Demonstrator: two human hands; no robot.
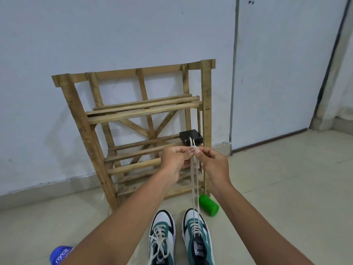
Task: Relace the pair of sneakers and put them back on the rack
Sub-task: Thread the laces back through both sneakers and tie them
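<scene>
Two white, green and black sneakers stand side by side on the floor, toes toward the rack. The left sneaker point(162, 238) has its lace tied in a loose bow. From the right sneaker point(196, 234) both ends of a cream lace point(194, 180) run straight up. My left hand point(174, 161) and my right hand point(212, 163) pinch those two lace ends together high above the shoe, fingertips almost touching. The wooden slatted rack point(133, 111) leans against the wall behind my hands.
A small black box point(190, 135) sits on the rack's lower shelf at the right. A green cylinder point(208, 204) lies on the floor by the rack's right foot. A blue container point(60, 254) lies at the bottom left. A closed door point(286, 64) is at the right.
</scene>
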